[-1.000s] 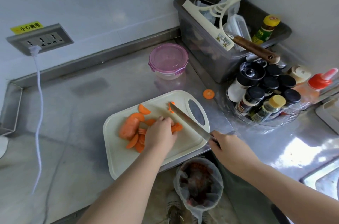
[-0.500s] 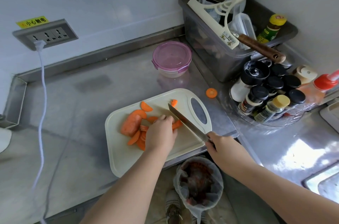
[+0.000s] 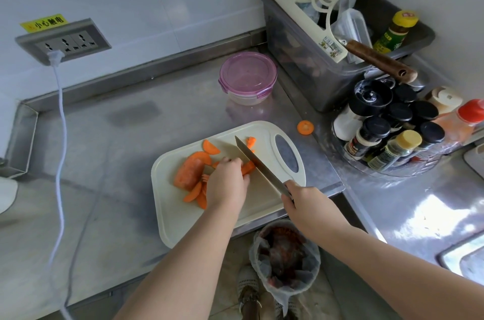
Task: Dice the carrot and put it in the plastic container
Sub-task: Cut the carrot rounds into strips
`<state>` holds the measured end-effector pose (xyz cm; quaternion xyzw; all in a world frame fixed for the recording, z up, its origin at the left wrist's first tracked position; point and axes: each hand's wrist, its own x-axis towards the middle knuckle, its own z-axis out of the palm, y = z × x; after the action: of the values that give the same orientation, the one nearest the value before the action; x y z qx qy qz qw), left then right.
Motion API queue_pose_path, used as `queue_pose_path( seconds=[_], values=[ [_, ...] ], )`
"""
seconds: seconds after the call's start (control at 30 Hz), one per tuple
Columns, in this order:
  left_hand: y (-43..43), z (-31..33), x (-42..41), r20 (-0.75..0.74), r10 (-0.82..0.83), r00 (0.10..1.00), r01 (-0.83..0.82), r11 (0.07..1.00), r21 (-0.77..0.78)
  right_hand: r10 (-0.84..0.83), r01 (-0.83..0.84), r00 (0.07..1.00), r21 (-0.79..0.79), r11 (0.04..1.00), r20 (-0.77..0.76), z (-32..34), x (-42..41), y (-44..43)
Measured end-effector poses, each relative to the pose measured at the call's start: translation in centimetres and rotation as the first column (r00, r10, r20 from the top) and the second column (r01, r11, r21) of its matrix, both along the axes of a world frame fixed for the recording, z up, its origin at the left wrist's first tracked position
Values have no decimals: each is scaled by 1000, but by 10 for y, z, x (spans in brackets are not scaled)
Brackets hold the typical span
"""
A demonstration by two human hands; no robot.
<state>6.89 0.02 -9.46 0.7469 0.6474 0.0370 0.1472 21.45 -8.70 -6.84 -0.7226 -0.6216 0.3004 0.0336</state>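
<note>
Both hands are over the cutting board (image 3: pixel 178 225) right now. My left hand (image 3: pixel 227 183) is knuckles-up, fingers curled down, pinning a few carrot strips (image 3: pixel 248 167) to the board with the fingertips tucked just beside the blade. My right hand (image 3: pixel 306 204) is wrapped around the handle of the knife (image 3: pixel 258 162). The handle is hidden inside the fist, and the blade runs diagonally away from me across the board, tip toward the far side. The edge sits against the strips, right next to the left knuckles; whether it has gone through them I cannot tell.

Left of that hand lies a thick carrot chunk (image 3: pixel 188 171), with half-moon slices (image 3: pixel 210 147) around it, some at the far side and some down by my wrist. A small carrot piece (image 3: pixel 251 142) lies past the blade, near the board's grip hole. One carrot round (image 3: pixel 305 127) lies off the board on the table (image 3: pixel 131 136), between the board and the spice jars (image 3: pixel 387 131).

The plastic container (image 3: pixel 247 78) stands on the table beyond the board, apart from it, purple lid on. Behind it to the right is a grey tub (image 3: pixel 301 63) with a squeegee (image 3: pixel 309 21) lying across it. On the left wall, a white cable (image 3: pixel 61 136) hangs from the wall socket (image 3: pixel 62 42) and trails over the table. A bag-lined waste bin (image 3: pixel 284 251) sits below the table edge, between my forearms.
</note>
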Motion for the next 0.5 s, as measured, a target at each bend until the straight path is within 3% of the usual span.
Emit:
queue_pose_path(
  seconds=[0.5],
  values=[
    [11, 6, 2, -80, 39, 996, -43, 997, -56, -8, 8, 1000, -9, 1000, -5, 0, -3, 14]
  ],
)
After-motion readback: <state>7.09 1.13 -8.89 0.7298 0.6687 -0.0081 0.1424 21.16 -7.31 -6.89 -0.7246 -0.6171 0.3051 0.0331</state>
